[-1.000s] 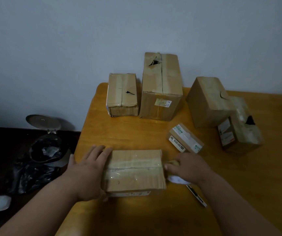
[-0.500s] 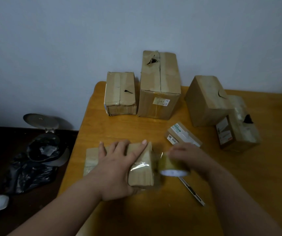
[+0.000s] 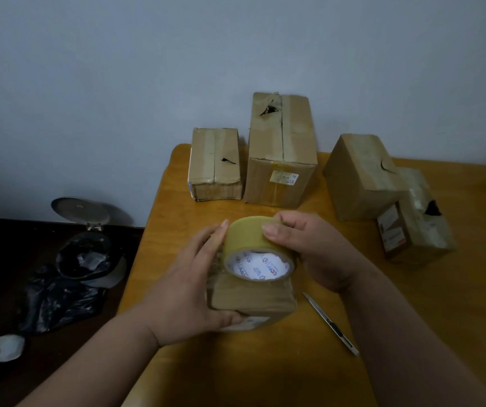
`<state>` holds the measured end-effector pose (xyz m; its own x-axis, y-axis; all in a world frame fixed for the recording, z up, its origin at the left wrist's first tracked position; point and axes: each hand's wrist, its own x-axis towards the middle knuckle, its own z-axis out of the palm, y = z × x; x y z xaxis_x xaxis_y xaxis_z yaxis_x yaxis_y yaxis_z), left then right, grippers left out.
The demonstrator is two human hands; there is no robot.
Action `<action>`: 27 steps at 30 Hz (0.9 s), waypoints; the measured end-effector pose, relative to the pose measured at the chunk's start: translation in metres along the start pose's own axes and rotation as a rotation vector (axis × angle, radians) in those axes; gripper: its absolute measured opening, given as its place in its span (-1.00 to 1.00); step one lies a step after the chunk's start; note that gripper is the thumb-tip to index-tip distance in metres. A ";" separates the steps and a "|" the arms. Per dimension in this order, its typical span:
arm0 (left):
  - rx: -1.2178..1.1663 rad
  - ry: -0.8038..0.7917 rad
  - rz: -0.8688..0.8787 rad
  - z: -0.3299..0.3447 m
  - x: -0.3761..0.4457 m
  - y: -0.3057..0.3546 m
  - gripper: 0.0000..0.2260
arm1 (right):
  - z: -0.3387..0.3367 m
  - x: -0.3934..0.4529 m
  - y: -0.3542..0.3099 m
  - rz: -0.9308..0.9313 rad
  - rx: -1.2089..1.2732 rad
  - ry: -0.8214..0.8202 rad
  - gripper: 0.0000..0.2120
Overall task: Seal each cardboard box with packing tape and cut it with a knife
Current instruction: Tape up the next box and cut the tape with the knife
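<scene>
While the right hand curls its grip round the roll of packing tape, thumb on the tan band, the roll sits over the small cardboard box at the near middle of the wooden bench; the left hand holds the box's left side, its grip wrapped round the near corner, fingertips touching the roll; a utility knife lies just right of the box; four more boxes stand well behind.
</scene>
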<state>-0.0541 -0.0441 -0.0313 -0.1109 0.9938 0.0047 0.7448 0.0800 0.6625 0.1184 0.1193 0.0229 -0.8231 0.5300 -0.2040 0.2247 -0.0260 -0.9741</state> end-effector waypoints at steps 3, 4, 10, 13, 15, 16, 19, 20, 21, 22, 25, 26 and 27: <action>0.095 -0.019 -0.012 -0.005 -0.002 -0.005 0.10 | 0.011 0.004 -0.008 -0.016 -0.192 0.007 -0.63; 0.106 -0.034 -0.024 -0.005 -0.005 -0.009 0.09 | 0.015 0.003 -0.010 -0.046 -0.279 -0.006 -0.66; 0.098 -0.042 -0.058 -0.003 -0.020 -0.028 0.13 | -0.015 -0.013 -0.024 -0.105 -0.717 0.080 -0.68; 0.115 -0.050 -0.034 -0.001 -0.016 -0.028 0.13 | -0.037 -0.018 -0.012 0.145 -0.763 -0.042 -0.72; 0.121 -0.047 -0.020 0.000 -0.015 -0.030 0.12 | -0.040 -0.017 0.004 0.284 -0.833 -0.083 -0.71; 0.123 -0.052 -0.020 0.000 -0.015 -0.031 0.11 | -0.040 -0.015 0.013 0.322 -0.914 -0.090 -0.70; 0.149 -0.111 -0.040 -0.003 -0.015 -0.028 0.01 | -0.035 -0.012 0.034 0.350 -0.965 -0.053 -0.72; 0.168 -0.142 -0.051 -0.005 -0.014 -0.025 -0.02 | -0.031 -0.011 0.039 0.341 -0.951 -0.041 -0.71; 0.196 -0.172 -0.064 -0.007 -0.013 -0.023 -0.05 | -0.027 -0.010 0.044 0.326 -0.948 -0.043 -0.70; 0.243 -0.198 -0.077 -0.009 -0.013 -0.020 -0.07 | -0.023 -0.009 0.048 0.310 -0.951 -0.049 -0.71; 0.536 -0.211 -0.056 -0.009 -0.008 -0.007 -0.03 | -0.018 -0.005 0.053 0.268 -0.955 -0.047 -0.72; 0.620 -0.212 -0.028 -0.006 -0.003 0.001 0.01 | -0.017 -0.003 0.053 0.262 -0.947 -0.051 -0.73; 0.659 -0.224 -0.003 -0.001 0.003 0.009 0.05 | -0.016 -0.002 0.052 0.251 -0.934 -0.063 -0.74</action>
<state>-0.0479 -0.0401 -0.0247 -0.0281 0.9799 -0.1977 0.9967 0.0424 0.0687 0.1399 0.1303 -0.0261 -0.7147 0.5541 -0.4269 0.6995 0.5656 -0.4369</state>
